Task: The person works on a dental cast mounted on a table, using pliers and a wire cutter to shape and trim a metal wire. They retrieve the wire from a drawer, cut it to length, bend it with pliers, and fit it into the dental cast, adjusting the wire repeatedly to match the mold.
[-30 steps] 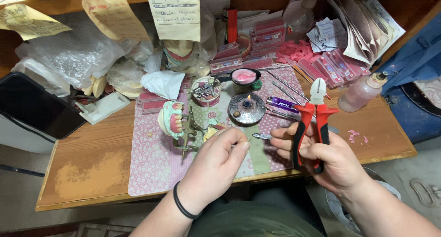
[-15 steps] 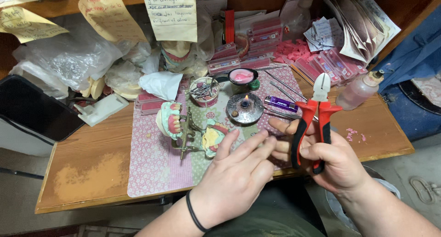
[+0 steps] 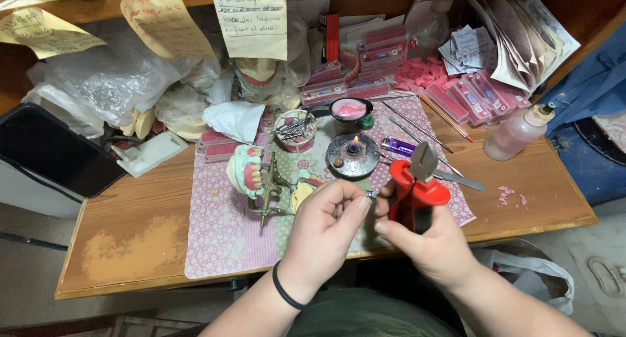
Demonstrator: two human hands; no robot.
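Observation:
My right hand (image 3: pixel 427 242) grips red-handled pliers (image 3: pixel 417 183), jaws pointing up. My left hand (image 3: pixel 326 226) has its fingers pinched on a small metal piece (image 3: pixel 370 195) right beside the pliers' handles. A black band circles my left wrist. Just beyond my left hand stands a metal articulator (image 3: pixel 268 190) carrying a pale green cast with pink-and-white dentures (image 3: pixel 246 170), on a pink patterned mat (image 3: pixel 215 232).
A small lit burner (image 3: pixel 353 155) sits behind my hands, with a purple lighter (image 3: pixel 398 146), thin metal tools (image 3: pixel 417 125), a pink wax dish (image 3: pixel 351 108) and a jar of burs (image 3: pixel 295 129). A plastic bottle (image 3: pixel 518 131) stands right; a black box (image 3: pixel 49 151) left.
My left hand lifted off the mat, closed its fingers on a small metal piece and came up against the pliers. The pliers turned edge-on and moved left toward it.

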